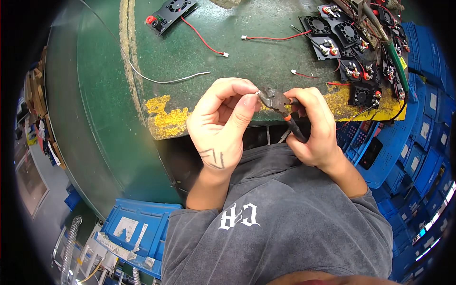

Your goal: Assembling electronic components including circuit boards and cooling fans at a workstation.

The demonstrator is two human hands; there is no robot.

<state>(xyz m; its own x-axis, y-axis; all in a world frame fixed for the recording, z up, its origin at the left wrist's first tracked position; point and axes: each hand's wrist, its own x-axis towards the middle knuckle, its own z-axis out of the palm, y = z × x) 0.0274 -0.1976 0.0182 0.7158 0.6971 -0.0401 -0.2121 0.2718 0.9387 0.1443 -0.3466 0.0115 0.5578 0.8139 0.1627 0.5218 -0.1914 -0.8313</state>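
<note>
My right hand (317, 127) is wrapped round the black and orange handles of a pair of pliers (274, 100), near the front edge of the green worktable. The jaws point left, toward the fingertips of my left hand (219, 122). Thumb and forefinger of that hand are pinched on something tiny at the jaws, too small to name. To the left, a thin grey wire (195, 74), like solder, curves over the tabletop. Beyond it lies a black fan panel (173, 10) with red terminals and a red lead ending in a white connector (225, 54).
Several black fan panels (348, 32) with red and white terminals are piled at the right. A green-handled tool (398, 66) leans over them. Blue crates (422, 137) stand to the right, and a blue bin (159, 221) sits at lower left. The table edge has worn yellow paint (164, 114).
</note>
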